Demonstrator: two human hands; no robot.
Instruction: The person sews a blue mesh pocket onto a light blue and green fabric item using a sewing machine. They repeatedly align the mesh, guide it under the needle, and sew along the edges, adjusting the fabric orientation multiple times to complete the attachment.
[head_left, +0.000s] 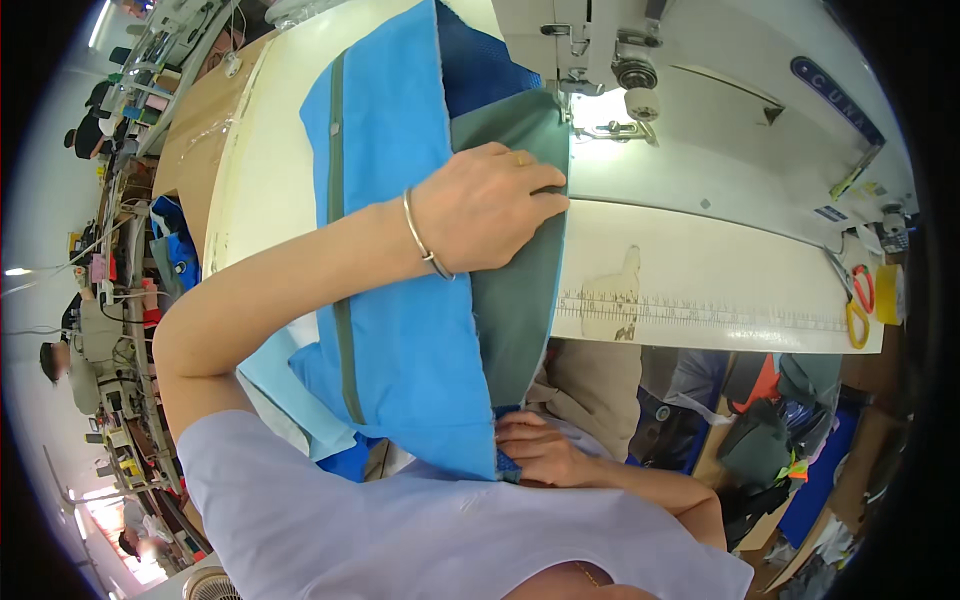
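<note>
A bright blue fabric panel [395, 370] with a grey-green zipper [340, 240] lies along the left of the sewing machine's bed. Against its right side is a grey-green fabric piece [515, 300], whose far corner reaches the presser foot [568, 105]. Dark blue mesh [480, 65] shows at the far end. My left hand [495, 205], a bangle on its wrist, rests on the grey-green piece with bent fingers at its right edge; the thumb is hidden. Near my body, my right hand [545, 450] has its fingers closed on the near end of the fabric.
The white sewing machine [720, 110] fills the far right, its lamp lighting the needle area. A printed ruler [700, 310] runs along the table's near edge. Scissors [855, 300] and a yellow tape roll [890, 293] sit at the right. Fabric pieces [750, 440] are piled below the table.
</note>
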